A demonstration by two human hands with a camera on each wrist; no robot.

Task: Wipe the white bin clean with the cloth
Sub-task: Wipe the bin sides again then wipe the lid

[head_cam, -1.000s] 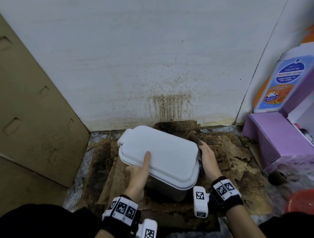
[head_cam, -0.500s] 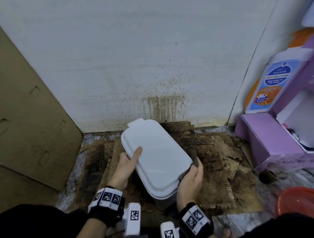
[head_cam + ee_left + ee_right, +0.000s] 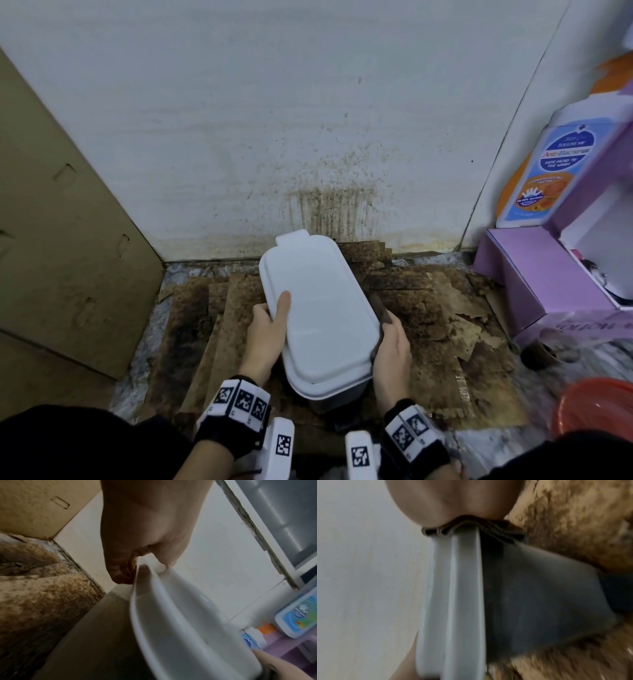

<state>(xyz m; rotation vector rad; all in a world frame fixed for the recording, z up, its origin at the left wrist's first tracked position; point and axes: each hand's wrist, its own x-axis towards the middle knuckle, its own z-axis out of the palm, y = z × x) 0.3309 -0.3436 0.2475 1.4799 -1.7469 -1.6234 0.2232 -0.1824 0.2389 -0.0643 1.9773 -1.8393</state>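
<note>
The bin [image 3: 320,329] is seen standing on stained cardboard [image 3: 442,346] laid over the floor, close to the back wall [image 3: 274,120], with its white lid shut and one end turned toward the person. It is gripped from both sides. The left hand [image 3: 265,337] is closed on the lid's left rim, thumb on top and fingers tucked under the edge, as is confirmed in the left wrist view [image 3: 145,534]. The right hand [image 3: 392,349] is curled round a dark cloth [image 3: 380,313], which is pressed against the lid's right rim; in the right wrist view the folded cloth [image 3: 471,527] is seen draped over that edge. The step in hand is judged to be the wiping of the lid's right edge and the side below it. For the next stroke, the bin would have to be steadied by the left hand while the cloth is drawn along the rim; the near end and left side appear not yet reached.
</note>
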